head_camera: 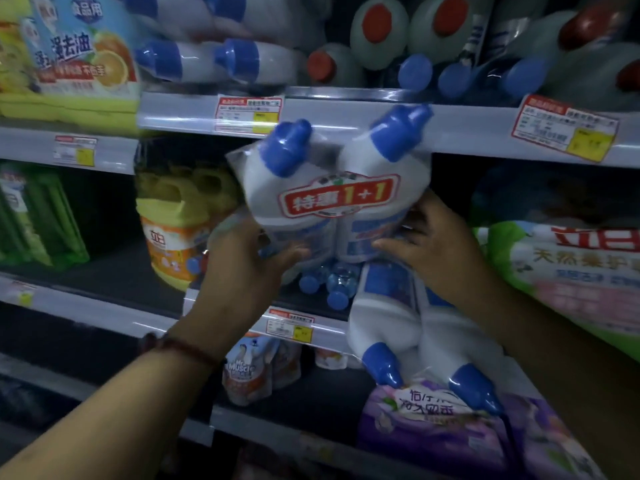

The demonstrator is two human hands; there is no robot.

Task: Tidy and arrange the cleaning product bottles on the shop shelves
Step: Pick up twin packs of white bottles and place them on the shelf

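Both hands [332, 251] clamp our twin-pack [332, 202] before the middle shelf [467, 133], not placed yet; another seemingly overhangs below.

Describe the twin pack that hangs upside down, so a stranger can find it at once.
Find the middle shelf. Below the right hand, a twin pack hangs over the shelf's front edge. Unlike the held pack, its blue caps point down.

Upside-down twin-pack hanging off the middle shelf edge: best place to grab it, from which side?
Grip the white bodies of the upside-down twin-pack from both flanks, near the shelf edge. Its blue caps point down and taper, so they would likely slip. Both hands are busy: left hand and right hand hold the 1+1 pack.
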